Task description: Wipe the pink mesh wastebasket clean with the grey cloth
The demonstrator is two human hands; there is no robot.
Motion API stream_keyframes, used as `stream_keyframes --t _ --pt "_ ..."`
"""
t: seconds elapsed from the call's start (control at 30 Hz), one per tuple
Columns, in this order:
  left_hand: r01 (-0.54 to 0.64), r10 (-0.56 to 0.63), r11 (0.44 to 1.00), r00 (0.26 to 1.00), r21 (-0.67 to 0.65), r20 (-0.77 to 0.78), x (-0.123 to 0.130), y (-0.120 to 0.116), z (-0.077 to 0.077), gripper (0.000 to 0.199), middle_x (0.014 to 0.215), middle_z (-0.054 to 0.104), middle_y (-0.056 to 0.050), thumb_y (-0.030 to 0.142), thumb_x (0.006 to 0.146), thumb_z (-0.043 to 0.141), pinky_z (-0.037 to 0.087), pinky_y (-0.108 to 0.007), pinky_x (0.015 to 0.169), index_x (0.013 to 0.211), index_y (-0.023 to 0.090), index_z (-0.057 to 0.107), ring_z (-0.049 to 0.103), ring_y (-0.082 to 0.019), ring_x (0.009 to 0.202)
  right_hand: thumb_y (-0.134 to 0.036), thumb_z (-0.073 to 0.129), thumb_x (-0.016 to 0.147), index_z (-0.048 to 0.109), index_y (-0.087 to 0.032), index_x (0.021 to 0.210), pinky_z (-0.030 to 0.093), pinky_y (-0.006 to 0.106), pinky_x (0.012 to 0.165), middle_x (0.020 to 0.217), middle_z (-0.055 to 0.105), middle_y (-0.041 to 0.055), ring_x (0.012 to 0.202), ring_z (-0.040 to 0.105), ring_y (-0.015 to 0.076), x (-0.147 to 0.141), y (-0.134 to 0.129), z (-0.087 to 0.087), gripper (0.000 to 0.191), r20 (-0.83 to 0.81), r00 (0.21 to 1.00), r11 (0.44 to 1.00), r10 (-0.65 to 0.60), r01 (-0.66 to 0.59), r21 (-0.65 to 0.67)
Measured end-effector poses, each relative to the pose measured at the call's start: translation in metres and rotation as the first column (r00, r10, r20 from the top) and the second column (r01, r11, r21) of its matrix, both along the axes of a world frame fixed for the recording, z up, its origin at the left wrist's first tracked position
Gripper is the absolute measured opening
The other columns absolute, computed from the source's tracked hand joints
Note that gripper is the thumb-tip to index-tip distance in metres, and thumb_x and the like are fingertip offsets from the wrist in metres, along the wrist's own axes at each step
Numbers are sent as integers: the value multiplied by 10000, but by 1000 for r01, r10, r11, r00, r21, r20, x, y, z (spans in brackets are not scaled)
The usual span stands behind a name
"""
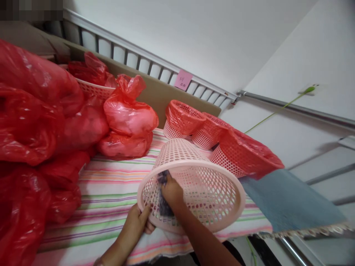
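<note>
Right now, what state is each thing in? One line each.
Front basket: tilted, unlined, mouth toward camera
Dark item: inside front basket, blurred
Left hand: gripping front basket's rim
Right hand: holding dark item
Rear baskets: lined with red plastic
Upright red bag: bulging, gathered at top

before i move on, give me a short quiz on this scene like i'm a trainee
1. True or false: the left hand grips the rim of the pink basket.
2. What colour is the note on the white rail? a) yellow b) pink c) green
3. Fill in: the right hand holds a dark cloth ____ the basket.

Key: 1 true; 2 b; 3 inside
</note>
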State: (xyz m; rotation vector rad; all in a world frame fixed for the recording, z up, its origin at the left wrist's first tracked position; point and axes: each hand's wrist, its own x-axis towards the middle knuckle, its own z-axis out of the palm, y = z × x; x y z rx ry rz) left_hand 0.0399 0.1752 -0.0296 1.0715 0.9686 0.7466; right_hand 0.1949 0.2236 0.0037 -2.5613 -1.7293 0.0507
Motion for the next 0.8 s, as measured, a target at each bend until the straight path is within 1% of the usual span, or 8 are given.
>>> stream_keyframes --t 0.17,0.27,0.33,0.4,0.47,0.57,0.67,0.8 --pt "-9 10 999 1000 35 -16 1 -1 -2 556 409 615 -51 689 713 418 484 -301 416 619 155 540 589 -197 375 -260 457 744 561 -214 1062 421 314 757 973 629 82 898 593 237 -26 -88 -4 337 -56 979 980 198 -198 14" --pt "-17 23 994 998 107 -61 -2 -2 -1 519 347 534 6 654 763 378 425 -261 373 638 169 516 533 -172 325 -257 448 748 555 -214 1092 420 326 775 1003 624 88 918 589 242 -29 -104 -1 362 -101 966 970 239 -241 -10" --pt "-27 45 986 993 166 -107 -5 0 2 483 341 488 33 611 795 371 366 -235 340 649 173 513 480 -150 296 -269 439 763 552 -213 1100 423 318 765 992 633 83 911 595 236 -23 -90 2 360 -114 968 974 225 -228 -14" --pt "-40 76 968 987 248 -139 -10 4 8 443 413 535 13 551 817 387 375 -232 373 653 166 533 498 -148 355 -281 433 774 533 -201 1143 425 315 758 988 642 86 906 601 234 -13 -60 4 391 -87 982 986 168 -169 -11" --pt "-35 90 939 985 342 -148 -16 11 16 413 559 626 -36 482 836 401 442 -246 502 653 151 568 568 -169 512 -296 429 786 520 -192 1177 428 322 756 990 651 95 906 608 239 0 -21 4 415 -45 996 997 79 -79 -14" --pt "-2 78 908 983 418 -164 -20 20 25 389 698 666 -66 423 851 404 461 -263 657 685 134 605 593 -199 684 -322 396 822 562 -191 1150 433 338 770 1029 655 114 942 610 253 20 35 2 390 -29 999 999 -28 27 -32" --pt "-34 104 923 981 383 -165 -19 24 23 384 667 645 -53 447 846 417 453 -256 599 704 136 592 577 -182 626 -330 337 859 593 -203 1128 430 345 801 1113 633 117 1013 589 258 37 71 -3 392 -45 996 996 -79 78 -36" --pt "-98 124 978 983 183 -133 -11 15 10 393 444 534 30 538 805 451 388 -235 406 722 161 527 496 -144 377 -360 317 872 587 -211 1151 434 344 807 1123 633 106 1026 585 255 46 84 -9 416 -55 992 993 -111 109 -36"
